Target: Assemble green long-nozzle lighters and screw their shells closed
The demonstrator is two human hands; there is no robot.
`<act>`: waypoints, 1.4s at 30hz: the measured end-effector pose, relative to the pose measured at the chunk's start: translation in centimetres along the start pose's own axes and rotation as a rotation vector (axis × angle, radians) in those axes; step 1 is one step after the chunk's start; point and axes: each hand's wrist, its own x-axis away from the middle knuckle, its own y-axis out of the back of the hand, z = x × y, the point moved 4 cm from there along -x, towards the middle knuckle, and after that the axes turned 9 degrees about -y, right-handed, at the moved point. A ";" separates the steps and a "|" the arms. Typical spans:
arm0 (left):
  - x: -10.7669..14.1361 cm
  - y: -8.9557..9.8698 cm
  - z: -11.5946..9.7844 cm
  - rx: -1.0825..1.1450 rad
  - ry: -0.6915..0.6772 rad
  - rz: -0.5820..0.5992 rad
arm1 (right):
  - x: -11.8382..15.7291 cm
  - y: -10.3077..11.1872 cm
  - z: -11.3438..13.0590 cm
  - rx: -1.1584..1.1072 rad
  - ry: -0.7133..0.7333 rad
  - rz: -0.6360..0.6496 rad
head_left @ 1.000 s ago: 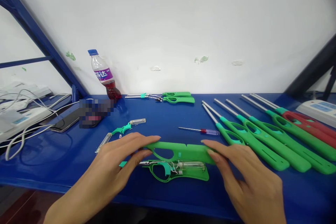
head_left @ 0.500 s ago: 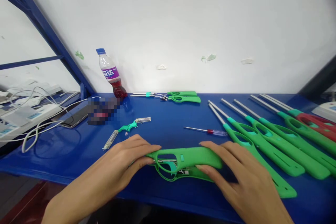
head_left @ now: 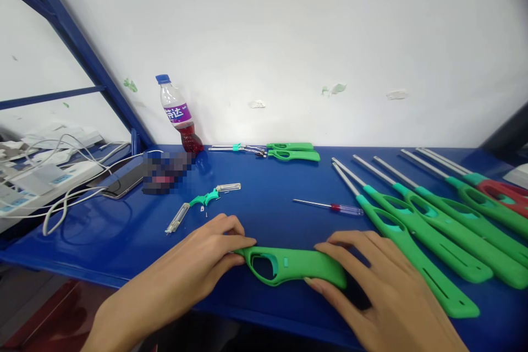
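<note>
A green lighter body (head_left: pixel 303 267) with a finger loop and a small teal switch lies low over the front of the blue table, its shell halves together. My left hand (head_left: pixel 206 256) pinches its narrow left end between thumb and fingers. Around its wide right end, my right hand (head_left: pixel 375 280) has the thumb on the near side and fingers on the far side. Beyond my left hand lie teal trigger parts (head_left: pixel 205 198) joined to a clear fuel tank (head_left: pixel 179 218), with another clear tank (head_left: pixel 229 187) at the far end and tiny pieces beside them.
A screwdriver (head_left: pixel 330 207) lies behind the lighter body. Several long green lighters (head_left: pixel 424 253) and a red one (head_left: pixel 501 193) fill the right side. Green shell halves (head_left: pixel 292 155) with metal rods lie by the wall. A drink bottle (head_left: pixel 179 115), phone (head_left: pixel 124 177) and cables (head_left: pixel 55 212) stand left.
The upper green shell half has come down onto the lower one, covering the wires and inner parts. Both hands keep hold of the ends.
</note>
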 end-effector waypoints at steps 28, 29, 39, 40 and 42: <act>-0.1 -0.7 0.5 0.094 0.136 0.109 | 0.4 -0.4 -0.1 0.040 -0.038 0.043; -0.1 -0.7 0.5 0.091 0.132 0.111 | 0.4 -0.4 0.0 0.035 -0.033 0.046; 0.5 -0.4 0.9 0.063 0.123 0.102 | 0.4 -0.3 0.0 -0.009 -0.013 0.051; 0.5 -0.3 0.9 0.069 0.123 0.101 | 0.4 -0.3 0.0 -0.010 -0.018 0.050; 0.4 -0.3 0.9 0.085 0.120 0.094 | 0.4 -0.3 0.0 -0.007 -0.020 0.048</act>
